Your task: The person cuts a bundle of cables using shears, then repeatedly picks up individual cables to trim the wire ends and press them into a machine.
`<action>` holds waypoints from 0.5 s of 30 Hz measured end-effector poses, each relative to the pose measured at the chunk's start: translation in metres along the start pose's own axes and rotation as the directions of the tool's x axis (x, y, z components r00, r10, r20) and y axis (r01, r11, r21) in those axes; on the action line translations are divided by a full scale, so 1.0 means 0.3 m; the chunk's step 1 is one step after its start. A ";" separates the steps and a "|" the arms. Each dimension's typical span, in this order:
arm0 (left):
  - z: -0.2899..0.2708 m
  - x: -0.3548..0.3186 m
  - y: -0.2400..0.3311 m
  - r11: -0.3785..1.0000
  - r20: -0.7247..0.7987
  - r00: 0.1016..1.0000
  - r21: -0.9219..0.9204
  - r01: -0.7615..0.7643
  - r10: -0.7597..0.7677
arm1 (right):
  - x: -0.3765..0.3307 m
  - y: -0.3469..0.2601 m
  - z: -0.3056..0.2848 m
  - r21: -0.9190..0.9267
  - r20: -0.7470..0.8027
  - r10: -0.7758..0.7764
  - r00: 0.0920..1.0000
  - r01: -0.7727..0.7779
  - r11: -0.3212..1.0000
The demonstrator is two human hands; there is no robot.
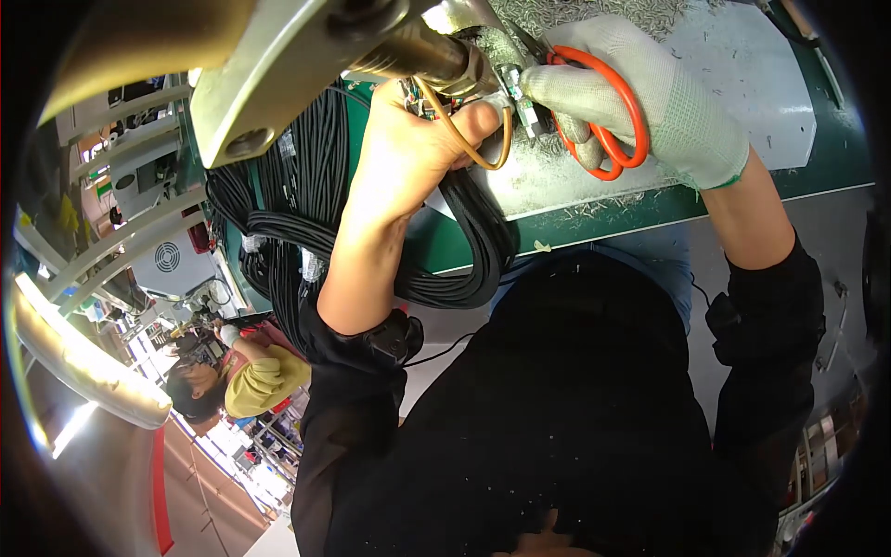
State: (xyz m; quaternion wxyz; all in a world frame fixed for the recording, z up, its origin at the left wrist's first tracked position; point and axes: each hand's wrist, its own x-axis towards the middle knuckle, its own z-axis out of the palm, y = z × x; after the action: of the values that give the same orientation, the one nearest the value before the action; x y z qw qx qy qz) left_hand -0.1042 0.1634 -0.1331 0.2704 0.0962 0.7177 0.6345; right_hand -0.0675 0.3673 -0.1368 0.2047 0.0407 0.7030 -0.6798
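Note:
My left hand is bare and closed around a small bundle of thin multicoloured wire ends. A tan loop curves past its thumb; what it belongs to is hidden. On my right hand is a whitish knit glove. Its fingers are wrapped round red-handled scissors, with the blades mostly hidden. Just at the right thumb tip, between the two hands, is a small silvery block-shaped piece, probably a connector. I cannot tell which hand bears it.
A metal machine arm hangs close above my left hand. Thick coils of black cable lie left and below it. Metallic-looking clippings litter a white sheet on the green table. Another person works at the left.

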 end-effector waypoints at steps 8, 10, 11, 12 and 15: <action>0.021 -0.020 -0.015 0.971 -0.148 0.987 0.236 -0.027 0.064 | 0.025 0.080 -0.010 -0.025 0.032 -0.183 0.983 0.184 0.983; 0.017 -0.009 -0.024 0.935 -0.091 0.985 0.337 -0.109 0.147 | 0.046 0.167 -0.019 -0.018 0.093 -0.473 0.876 0.477 0.879; 0.015 -0.005 -0.027 0.913 -0.069 0.981 0.383 -0.144 0.183 | 0.051 0.164 -0.026 -0.017 0.093 -0.473 0.876 0.477 0.879; 0.018 -0.003 -0.025 0.912 -0.069 0.981 0.384 -0.142 0.182 | 0.054 0.154 -0.037 -0.145 0.127 -0.605 0.786 0.618 0.773; 0.030 0.000 -0.014 0.923 -0.123 0.988 0.383 -0.034 0.088 | 0.057 0.133 -0.050 -0.364 0.249 -0.793 0.556 0.812 0.456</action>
State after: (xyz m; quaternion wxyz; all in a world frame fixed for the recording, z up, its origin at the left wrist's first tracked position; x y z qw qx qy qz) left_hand -0.0987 0.1703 -0.1375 0.1763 0.1250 0.8405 0.4969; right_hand -0.0731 0.3809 -0.1801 -0.1210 -0.3569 0.7674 -0.5187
